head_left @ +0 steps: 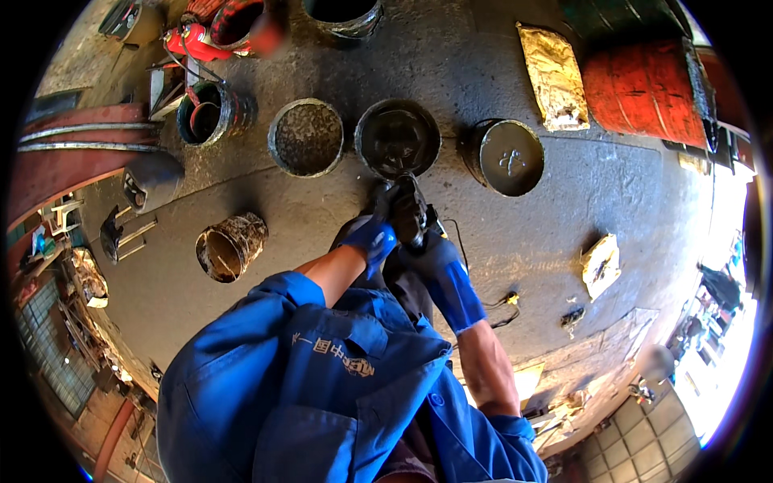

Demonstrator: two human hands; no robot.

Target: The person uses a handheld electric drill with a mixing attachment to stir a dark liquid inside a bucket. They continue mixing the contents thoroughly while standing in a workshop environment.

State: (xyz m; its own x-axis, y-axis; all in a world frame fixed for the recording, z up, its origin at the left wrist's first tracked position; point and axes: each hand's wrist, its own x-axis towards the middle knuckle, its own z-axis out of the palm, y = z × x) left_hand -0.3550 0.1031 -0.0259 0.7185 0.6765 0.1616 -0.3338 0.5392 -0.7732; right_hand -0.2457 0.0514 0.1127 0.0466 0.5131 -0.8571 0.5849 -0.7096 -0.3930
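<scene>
Both of my hands wear blue gloves. My left hand (375,240) is closed around the left side of a dark, hand-held power tool (409,211). My right hand (433,259) grips the same tool from the near right side, and a thin dark cord (461,241) trails beside it. The front of the tool reaches the near rim of a round bucket (397,102) holding dark, wet-looking material. Whatever part of the tool may go down into the bucket cannot be made out.
Flanking it are a bucket with grey, speckled contents (272,138) and a bucket of dark liquid with pale marks (473,153). A crusted bucket (252,233) lies tipped at left. A red drum (644,92) and yellowish sack (554,72) are far right. Left stand red cylinders (193,43).
</scene>
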